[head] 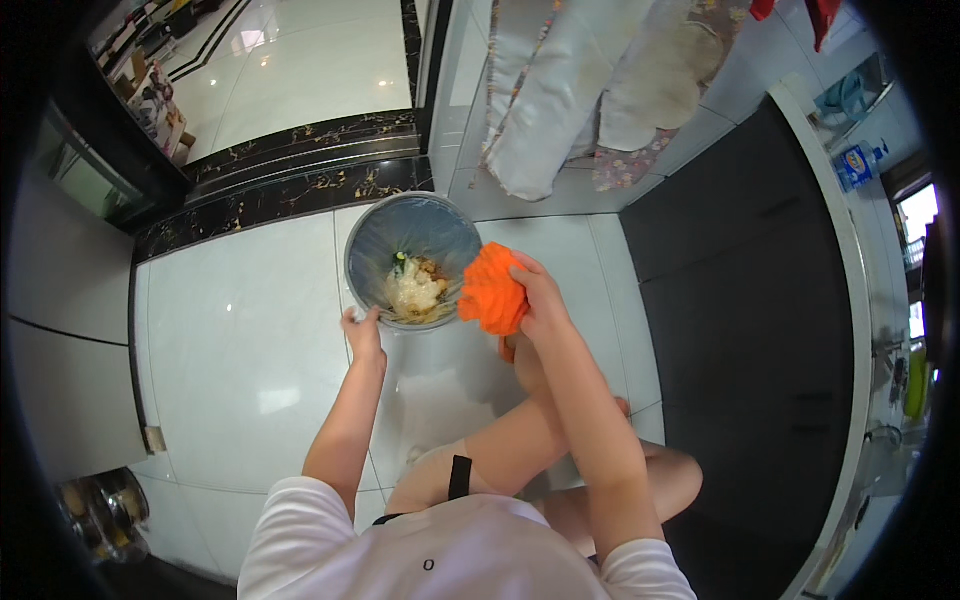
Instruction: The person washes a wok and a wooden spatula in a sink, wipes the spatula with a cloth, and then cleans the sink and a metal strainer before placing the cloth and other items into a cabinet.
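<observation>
A round grey trash bin (414,193) stands on the floor in front of me, lined with a clear plastic bag (375,240). Pale, wet food waste (416,289) with some brown and dark green bits lies at its bottom. At the bin's near left edge, my left hand (365,337) grips the rim; whether it also pinches the bag's edge is hard to see. A crumpled bright orange cloth (495,291) is bunched in my right hand (541,292), just right of the bin. The cloth partly hides the bin's right rim.
White floor tiles (240,352) surround the bin. Behind it runs a dark marbled door sill (300,184). White cloths (547,112) hang on the wall at back right. Dark cabinets (742,315) line the right under a counter holding a blue-labelled pump bottle (857,166). Grey cabinets (67,300) stand left.
</observation>
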The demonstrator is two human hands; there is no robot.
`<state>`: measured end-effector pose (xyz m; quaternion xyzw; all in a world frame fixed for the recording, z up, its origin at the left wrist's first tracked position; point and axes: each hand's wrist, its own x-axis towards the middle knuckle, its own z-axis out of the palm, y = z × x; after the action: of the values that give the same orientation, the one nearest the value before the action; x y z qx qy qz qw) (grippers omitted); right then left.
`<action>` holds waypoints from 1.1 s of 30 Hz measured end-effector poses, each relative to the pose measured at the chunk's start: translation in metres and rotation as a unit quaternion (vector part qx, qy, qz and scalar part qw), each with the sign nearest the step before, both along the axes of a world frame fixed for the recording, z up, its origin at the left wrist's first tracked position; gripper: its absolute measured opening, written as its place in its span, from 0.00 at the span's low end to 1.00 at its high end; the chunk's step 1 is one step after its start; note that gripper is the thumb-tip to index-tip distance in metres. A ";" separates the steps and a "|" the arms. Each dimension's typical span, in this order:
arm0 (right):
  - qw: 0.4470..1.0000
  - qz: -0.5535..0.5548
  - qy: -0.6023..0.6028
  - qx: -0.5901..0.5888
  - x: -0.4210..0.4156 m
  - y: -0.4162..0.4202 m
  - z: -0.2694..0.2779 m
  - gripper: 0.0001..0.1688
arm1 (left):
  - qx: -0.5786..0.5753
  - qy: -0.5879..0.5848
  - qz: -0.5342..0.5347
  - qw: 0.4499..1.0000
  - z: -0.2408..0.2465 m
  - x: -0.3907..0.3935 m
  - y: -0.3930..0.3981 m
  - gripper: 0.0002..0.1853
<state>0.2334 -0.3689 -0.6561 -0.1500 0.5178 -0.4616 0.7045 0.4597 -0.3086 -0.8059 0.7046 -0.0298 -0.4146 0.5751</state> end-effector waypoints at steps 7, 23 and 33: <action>0.981 0.061 -0.074 -0.171 -0.026 0.036 0.066 0.29 | -0.263 -0.031 -0.291 0.919 0.127 -0.073 0.019 0.20; 0.917 -0.101 0.237 -0.305 -0.215 0.080 0.078 0.32 | -0.345 0.204 -0.545 0.737 0.239 -0.326 -0.054 0.09; 0.924 -0.305 0.070 -0.218 -0.279 -0.001 0.052 0.18 | -0.155 0.495 -0.466 0.717 0.193 -0.449 -0.105 0.15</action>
<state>-0.0461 -0.3696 -0.6044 -0.1662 0.4734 -0.7440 0.4414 0.0110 -0.4137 -0.6128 0.1970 -0.1295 -0.9094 0.3427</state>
